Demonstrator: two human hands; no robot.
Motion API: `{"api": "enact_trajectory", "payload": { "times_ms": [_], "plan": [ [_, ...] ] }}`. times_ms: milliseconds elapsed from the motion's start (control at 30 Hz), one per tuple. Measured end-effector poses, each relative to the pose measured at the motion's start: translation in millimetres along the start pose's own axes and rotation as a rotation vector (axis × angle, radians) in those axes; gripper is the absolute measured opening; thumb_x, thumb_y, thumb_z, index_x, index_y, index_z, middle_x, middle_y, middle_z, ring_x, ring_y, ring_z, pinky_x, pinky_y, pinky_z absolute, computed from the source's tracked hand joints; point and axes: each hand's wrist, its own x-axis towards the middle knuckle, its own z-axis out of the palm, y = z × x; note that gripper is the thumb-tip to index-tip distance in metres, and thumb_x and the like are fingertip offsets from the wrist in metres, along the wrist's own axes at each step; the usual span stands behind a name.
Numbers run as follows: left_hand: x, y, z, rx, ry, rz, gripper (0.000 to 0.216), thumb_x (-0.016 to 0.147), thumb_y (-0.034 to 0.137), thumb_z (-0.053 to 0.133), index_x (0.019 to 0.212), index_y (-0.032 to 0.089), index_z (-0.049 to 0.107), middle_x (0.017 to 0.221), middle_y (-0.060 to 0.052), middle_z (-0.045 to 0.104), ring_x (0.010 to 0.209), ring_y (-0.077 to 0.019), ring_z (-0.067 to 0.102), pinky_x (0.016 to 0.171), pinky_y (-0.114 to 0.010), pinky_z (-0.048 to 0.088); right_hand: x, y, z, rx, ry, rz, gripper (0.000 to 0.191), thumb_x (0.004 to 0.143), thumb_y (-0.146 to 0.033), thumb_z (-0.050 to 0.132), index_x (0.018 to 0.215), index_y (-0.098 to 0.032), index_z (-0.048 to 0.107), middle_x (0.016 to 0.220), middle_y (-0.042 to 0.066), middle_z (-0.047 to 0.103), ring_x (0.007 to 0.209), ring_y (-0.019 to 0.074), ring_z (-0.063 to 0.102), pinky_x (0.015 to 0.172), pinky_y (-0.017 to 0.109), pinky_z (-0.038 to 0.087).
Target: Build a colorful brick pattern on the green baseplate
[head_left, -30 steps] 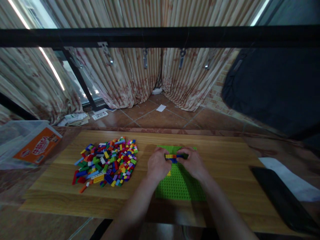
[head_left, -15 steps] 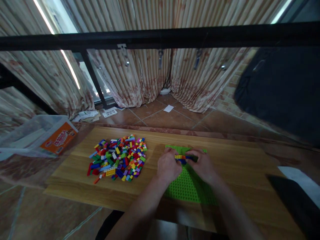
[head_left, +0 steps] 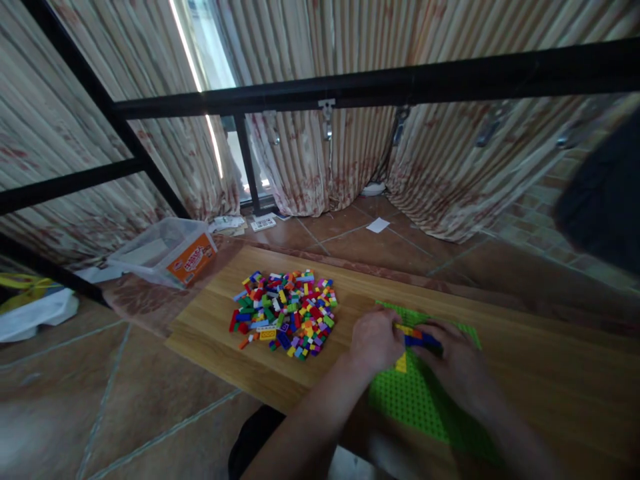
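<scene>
A row of joined toy bricks [head_left: 421, 340], blue below with yellow and orange on top, spans the gap between my two hands over the green baseplate [head_left: 407, 400]. My left hand [head_left: 376, 337] has its fingers closed on the left end of the row. At the other end, my right hand [head_left: 457, 353] grips the bricks between thumb and fingers. A yellow brick [head_left: 401, 363] shows just below the row, beside my left hand; whether it is joined to the row I cannot tell. My fingers hide both ends of the bricks.
A heap of loose coloured bricks [head_left: 285, 313] lies on the wooden table [head_left: 210, 327], left of the baseplate. Beyond the table's left end stands a clear plastic box [head_left: 167, 250] with an orange label. A black metal rail [head_left: 360, 83] crosses in front of the curtains.
The view has swung left, so the table and hands appear further right. Both hands still grip the brick row, which now looks tilted, and a yellow brick shows beneath it.
</scene>
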Motion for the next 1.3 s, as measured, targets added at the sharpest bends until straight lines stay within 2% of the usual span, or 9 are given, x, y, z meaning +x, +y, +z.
{"api": "enact_trajectory", "payload": {
  "times_ms": [200, 400, 567, 733, 900, 1067, 1200, 1233, 1300],
  "plan": [
    [8.9, -19.5, -31.9, -0.006, 0.118, -0.083, 0.024, 0.084, 0.022, 0.054, 0.103, 0.021, 0.07, 0.101, -0.005, 0.073, 0.092, -0.0203, 0.068, 0.087, -0.031, 0.053, 4.4, -3.0, 3.6, -0.011, 0.049, -0.033, 0.034, 0.082, -0.044, 0.05, 0.104, -0.025, 0.068, 0.115, 0.011, 0.065, 0.107, 0.0319, 0.059, 0.096, 0.05, 0.046],
    [12.3, -54.3, -84.3, 0.018, 0.418, -0.244, 0.023, 0.086, 0.021, 0.055, 0.102, 0.018, 0.071, 0.102, -0.007, 0.074, 0.093, -0.0184, 0.067, 0.088, -0.028, 0.05, 5.5, -0.8, 6.6, -0.042, 0.053, -0.058, 0.038, 0.084, -0.043, 0.047, 0.108, -0.021, 0.066, 0.114, 0.011, 0.066, 0.104, 0.0307, 0.06, 0.095, 0.048, 0.047],
    [-3.7, -85.9, -132.9, 0.229, 0.617, -0.456, 0.03, 0.084, 0.023, 0.058, 0.111, 0.016, 0.069, 0.112, -0.012, 0.071, 0.108, -0.0248, 0.062, 0.096, -0.034, 0.044, 5.3, 4.3, 8.2, -0.041, 0.049, -0.085, 0.04, 0.084, -0.046, 0.048, 0.108, -0.021, 0.066, 0.113, 0.011, 0.067, 0.104, 0.0316, 0.061, 0.094, 0.048, 0.047],
    [-29.7, -113.9, -161.8, 0.372, 0.541, -0.739, 0.036, 0.083, 0.025, 0.057, 0.115, 0.014, 0.066, 0.117, -0.018, 0.067, 0.113, -0.0306, 0.06, 0.09, -0.037, 0.045, 6.7, 7.4, 9.2, -0.024, 0.036, -0.073, 0.041, 0.082, -0.049, 0.048, 0.105, -0.021, 0.067, 0.11, 0.012, 0.068, 0.1, 0.0309, 0.062, 0.093, 0.048, 0.048],
    [-41.7, -126.9, -166.0, 0.316, 0.427, -0.794, 0.027, 0.081, 0.021, 0.056, 0.105, 0.017, 0.07, 0.111, -0.016, 0.071, 0.108, -0.0275, 0.064, 0.082, -0.032, 0.045, 7.5, 10.6, 10.0, -0.001, 0.027, -0.063, 0.043, 0.081, -0.051, 0.049, 0.105, -0.02, 0.067, 0.11, 0.012, 0.068, 0.102, 0.0317, 0.062, 0.094, 0.05, 0.047],
    [-39.4, -123.4, -168.4, 0.282, 0.428, -0.735, 0.022, 0.082, 0.021, 0.055, 0.096, 0.019, 0.073, 0.1, -0.012, 0.074, 0.098, -0.0241, 0.067, 0.076, -0.029, 0.044, 7.9, 12.3, 10.9, 0.019, 0.032, -0.066, 0.046, 0.081, -0.053, 0.05, 0.107, -0.018, 0.066, 0.111, 0.013, 0.067, 0.104, 0.0324, 0.061, 0.096, 0.052, 0.046],
    [-29.7, -104.2, -148.9, -0.015, 0.459, -0.452, 0.02, 0.084, 0.026, 0.055, 0.088, 0.016, 0.072, 0.084, -0.006, 0.073, 0.082, -0.0186, 0.064, 0.069, -0.026, 0.044, 8.7, -3.8, 3.7, 0.097, 0.071, -0.051, 0.044, 0.081, -0.056, 0.052, 0.106, -0.021, 0.067, 0.113, 0.012, 0.066, 0.104, 0.0315, 0.062, 0.096, 0.052, 0.047],
    [-26.9, -96.2, -137.8, -0.147, 0.42, -0.353, 0.02, 0.083, 0.028, 0.056, 0.083, 0.016, 0.071, 0.078, -0.004, 0.071, 0.078, -0.017, 0.063, 0.068, -0.024, 0.044, 8.7, -10.7, 0.8, 0.123, 0.103, -0.049, 0.044, 0.081, -0.057, 0.053, 0.106, -0.022, 0.067, 0.115, 0.011, 0.065, 0.106, 0.0317, 0.061, 0.096, 0.053, 0.047],
    [-22.1, -77.1, -109.1, -0.448, 0.24, -0.193, 0.024, 0.082, 0.036, 0.059, 0.076, 0.016, 0.069, 0.071, -0.001, 0.067, 0.069, -0.0144, 0.06, 0.064, -0.023, 0.044, 7.6, -26.7, -5.4, 0.19, 0.161, -0.042, 0.043, 0.082, -0.057, 0.054, 0.106, -0.024, 0.067, 0.118, 0.011, 0.064, 0.109, 0.0314, 0.06, 0.097, 0.052, 0.047]
  ]
}}
